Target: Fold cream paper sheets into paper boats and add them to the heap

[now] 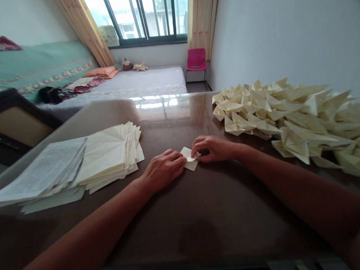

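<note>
A small square of folded cream paper [192, 165] lies on the brown table between my hands, one corner toward me. My left hand [166, 167] rests on the tabletop with its fingers together, their tips on the paper's left corner. From the right, my right hand [212, 148] pinches the paper's right side between thumb and fingers. A flap on top appears partly raised where the fingertips meet it. The fingers cover both side corners of the paper.
Left on the table [207, 213] lie a stack of creased cream sheets [104, 148] and printed sheets [50, 164]. A large heap of folded paper pieces [298, 114] fills the right side. Beyond stand a bed [153, 80] and a pink chair [196, 59].
</note>
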The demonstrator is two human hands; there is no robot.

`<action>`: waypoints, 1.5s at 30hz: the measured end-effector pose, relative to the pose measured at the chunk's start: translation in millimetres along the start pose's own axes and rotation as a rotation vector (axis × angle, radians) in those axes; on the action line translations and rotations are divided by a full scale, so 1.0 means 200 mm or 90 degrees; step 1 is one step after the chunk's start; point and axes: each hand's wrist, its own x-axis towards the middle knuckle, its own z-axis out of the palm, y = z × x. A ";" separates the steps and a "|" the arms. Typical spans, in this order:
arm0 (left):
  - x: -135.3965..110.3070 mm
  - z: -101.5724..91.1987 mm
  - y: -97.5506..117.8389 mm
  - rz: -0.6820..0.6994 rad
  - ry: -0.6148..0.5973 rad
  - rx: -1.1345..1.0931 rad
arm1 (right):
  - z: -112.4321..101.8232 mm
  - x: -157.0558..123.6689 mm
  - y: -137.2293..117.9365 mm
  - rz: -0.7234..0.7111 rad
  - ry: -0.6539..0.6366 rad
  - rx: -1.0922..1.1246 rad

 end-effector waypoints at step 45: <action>0.00 -0.01 0.01 -0.063 -0.092 0.078 | -0.03 0.00 -0.27 0.145 -0.101 -0.352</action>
